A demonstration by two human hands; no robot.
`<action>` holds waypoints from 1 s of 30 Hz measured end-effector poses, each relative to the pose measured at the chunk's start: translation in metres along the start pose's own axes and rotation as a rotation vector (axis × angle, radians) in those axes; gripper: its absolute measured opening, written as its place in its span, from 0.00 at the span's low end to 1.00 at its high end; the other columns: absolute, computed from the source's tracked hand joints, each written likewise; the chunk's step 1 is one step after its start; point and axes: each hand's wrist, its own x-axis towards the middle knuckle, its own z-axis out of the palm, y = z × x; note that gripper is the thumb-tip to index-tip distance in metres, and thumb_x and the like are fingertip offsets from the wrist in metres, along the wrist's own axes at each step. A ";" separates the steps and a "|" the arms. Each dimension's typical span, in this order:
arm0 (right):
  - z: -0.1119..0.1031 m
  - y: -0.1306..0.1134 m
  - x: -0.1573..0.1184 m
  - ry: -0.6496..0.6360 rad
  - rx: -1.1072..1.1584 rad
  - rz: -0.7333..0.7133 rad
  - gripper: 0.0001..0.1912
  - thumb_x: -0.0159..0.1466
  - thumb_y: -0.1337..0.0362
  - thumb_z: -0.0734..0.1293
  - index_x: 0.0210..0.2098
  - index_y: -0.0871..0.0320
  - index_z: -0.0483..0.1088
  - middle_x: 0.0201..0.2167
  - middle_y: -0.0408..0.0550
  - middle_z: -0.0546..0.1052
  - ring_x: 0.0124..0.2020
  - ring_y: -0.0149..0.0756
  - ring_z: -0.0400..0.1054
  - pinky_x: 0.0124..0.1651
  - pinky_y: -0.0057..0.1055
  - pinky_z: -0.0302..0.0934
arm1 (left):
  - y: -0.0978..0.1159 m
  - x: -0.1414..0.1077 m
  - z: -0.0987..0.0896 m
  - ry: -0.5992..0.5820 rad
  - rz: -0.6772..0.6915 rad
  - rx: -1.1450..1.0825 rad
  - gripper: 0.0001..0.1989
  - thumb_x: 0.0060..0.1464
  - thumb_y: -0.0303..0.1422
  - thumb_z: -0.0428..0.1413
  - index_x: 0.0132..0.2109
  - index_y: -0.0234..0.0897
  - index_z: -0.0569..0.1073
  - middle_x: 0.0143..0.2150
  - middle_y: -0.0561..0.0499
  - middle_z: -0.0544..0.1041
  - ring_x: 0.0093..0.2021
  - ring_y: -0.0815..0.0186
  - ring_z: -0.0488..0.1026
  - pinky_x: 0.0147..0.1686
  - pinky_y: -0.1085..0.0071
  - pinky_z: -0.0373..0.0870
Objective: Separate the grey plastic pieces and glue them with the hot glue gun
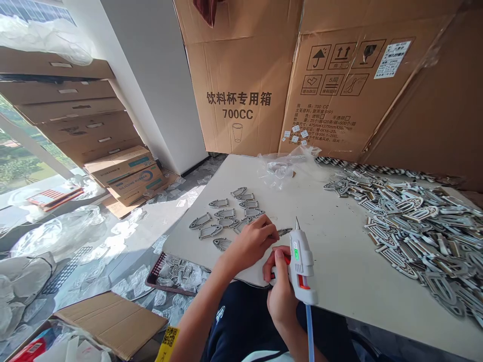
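Corrugated cartons (241,65) are standing behind a white bench (339,261), a heap of printed flat tags (418,226) is sprawling to the right, and grey tags (226,213) are lying in loose rows. The right hand (281,296) is clamping its grip around a white hot glue gun (302,266), while the left hand (245,244) is pinching a small grey tag (285,232) just beside the nozzle.

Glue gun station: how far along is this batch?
Looks done: a small group of grey badge-shaped pieces laid out on the white tabletop. In hand: the left hand pinches one small piece near the nozzle of the hot glue gun, gripped by the right hand. Left: the much larger heap of pieces.
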 end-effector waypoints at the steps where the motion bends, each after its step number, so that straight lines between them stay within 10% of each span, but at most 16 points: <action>1: 0.000 0.000 0.001 -0.002 0.016 0.019 0.19 0.78 0.49 0.67 0.42 0.59 0.64 0.21 0.36 0.60 0.21 0.25 0.54 0.27 0.21 0.56 | 0.001 -0.002 -0.007 0.018 -0.027 -0.005 0.10 0.71 0.28 0.51 0.45 0.39 0.77 0.50 0.47 0.73 0.42 0.66 0.74 0.44 0.68 0.70; 12: 0.004 -0.012 0.016 -0.056 0.113 0.199 0.28 0.74 0.44 0.71 0.63 0.56 0.66 0.29 0.38 0.66 0.22 0.23 0.55 0.25 0.19 0.57 | 0.008 -0.039 -0.072 -0.048 -0.099 -0.068 0.07 0.71 0.33 0.57 0.43 0.42 0.79 0.45 0.52 0.76 0.45 0.65 0.74 0.49 0.66 0.68; 17: -0.001 -0.007 0.018 -0.151 0.150 0.248 0.25 0.73 0.43 0.72 0.54 0.57 0.70 0.24 0.37 0.63 0.22 0.23 0.54 0.25 0.19 0.55 | 0.008 -0.038 -0.073 -0.122 -0.053 -0.133 0.05 0.69 0.31 0.60 0.41 0.42 0.79 0.43 0.53 0.76 0.44 0.67 0.74 0.47 0.68 0.69; 30: 0.000 -0.011 0.023 -0.190 0.229 0.306 0.26 0.68 0.47 0.78 0.46 0.58 0.65 0.28 0.40 0.70 0.22 0.22 0.58 0.26 0.18 0.57 | 0.002 -0.023 -0.053 0.334 -0.269 -0.524 0.11 0.58 0.39 0.70 0.41 0.38 0.81 0.42 0.48 0.81 0.42 0.62 0.82 0.45 0.66 0.83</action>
